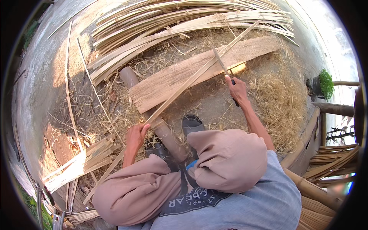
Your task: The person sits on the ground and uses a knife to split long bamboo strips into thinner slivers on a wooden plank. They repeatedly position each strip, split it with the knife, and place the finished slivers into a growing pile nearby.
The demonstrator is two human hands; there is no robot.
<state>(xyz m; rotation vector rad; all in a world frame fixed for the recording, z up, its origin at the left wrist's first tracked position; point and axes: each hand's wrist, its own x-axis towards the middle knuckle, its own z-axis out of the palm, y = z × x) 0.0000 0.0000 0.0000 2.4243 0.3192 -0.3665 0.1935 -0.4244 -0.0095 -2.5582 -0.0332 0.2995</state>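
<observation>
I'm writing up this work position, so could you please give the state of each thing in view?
left hand: closed around the strip
right hand: closed around the knife
knife: blade bare
strip: held slanting across the board
board: one end over the log
log: lying under the board
large pile: stacked, ends uneven
small pile: partly sunlit
shavings: curled, loosely scattered

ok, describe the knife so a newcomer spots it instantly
Find the wide wooden plank slanting across the picture's upper middle. By its right half, the right hand grips the knife by a black handle. Unlike the pale strips nearby, it has a narrow metal blade.
</observation>
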